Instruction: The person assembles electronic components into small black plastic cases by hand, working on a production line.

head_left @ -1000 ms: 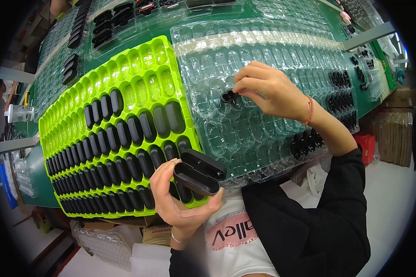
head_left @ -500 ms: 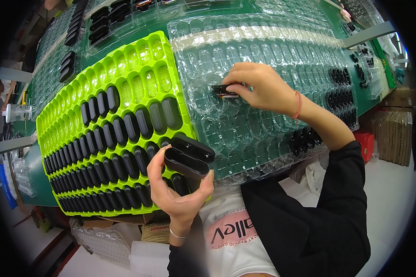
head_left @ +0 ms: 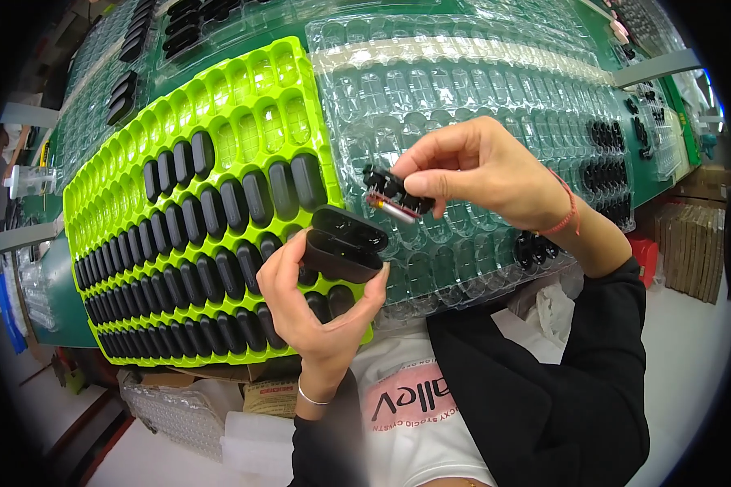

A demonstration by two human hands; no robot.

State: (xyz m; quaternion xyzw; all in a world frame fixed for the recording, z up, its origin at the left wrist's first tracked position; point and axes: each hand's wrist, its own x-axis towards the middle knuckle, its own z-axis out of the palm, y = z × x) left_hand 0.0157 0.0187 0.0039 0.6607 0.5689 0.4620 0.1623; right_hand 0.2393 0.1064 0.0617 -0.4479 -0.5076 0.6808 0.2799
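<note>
The black oval shell (head_left: 343,244) is in the centre of the frame, a little left, held by the left hand (head_left: 317,312), which is closed around it from below with the thumb on one side and the fingers on the other. It looks like two hollow plastic pieces stacked together, open at the top. Just to the right of it, the right hand (head_left: 483,170) pinches a small black insert (head_left: 394,195) with a silver and red part between thumb and fingertips; the insert is near the shell but does not touch it.

I judge the shell to be light, stiff and rather smooth, so a grip on its long sides is best. The insert seems small and delicate, and it is better to hold it by its black body.

Behind the hands, the bright green tray (head_left: 219,130) fills the left of the frame, with many black shells in its pockets. The clear blister tray (head_left: 479,73) lies in the upper right.
</note>
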